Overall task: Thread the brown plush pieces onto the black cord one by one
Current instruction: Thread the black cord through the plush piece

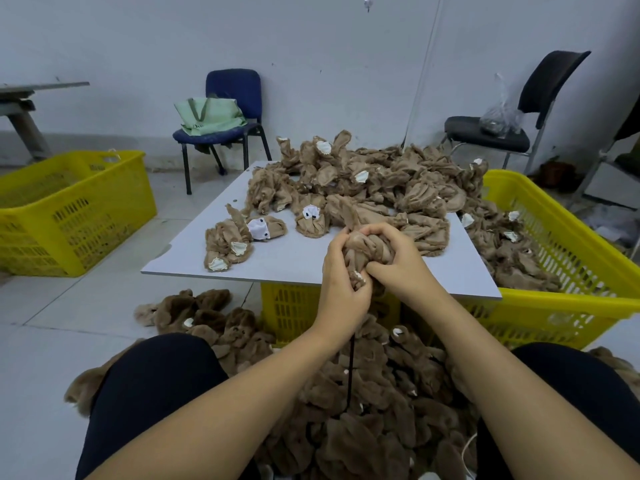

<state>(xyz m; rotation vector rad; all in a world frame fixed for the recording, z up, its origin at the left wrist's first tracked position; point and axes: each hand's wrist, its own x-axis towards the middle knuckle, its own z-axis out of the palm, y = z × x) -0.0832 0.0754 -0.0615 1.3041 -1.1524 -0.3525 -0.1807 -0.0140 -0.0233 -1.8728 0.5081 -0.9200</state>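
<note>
A crumpled brown plush piece [367,250] sits between both hands above the near edge of the grey board [291,251]. My left hand [341,282] grips its left and lower side. My right hand [398,261] curls over its top and right. A black cord [350,368] hangs straight down from under my left hand into a heap of threaded brown plush pieces [363,410] between my knees. Several loose plush pieces [363,181] lie piled on the board's far half, and a few [228,242] lie apart at its left.
The board rests on a yellow crate [294,313]. A second yellow crate [568,258] at the right holds more plush pieces; a third [69,209] stands on the floor at the left. A blue chair with a green bag [221,116] and a black chair [502,129] stand by the wall.
</note>
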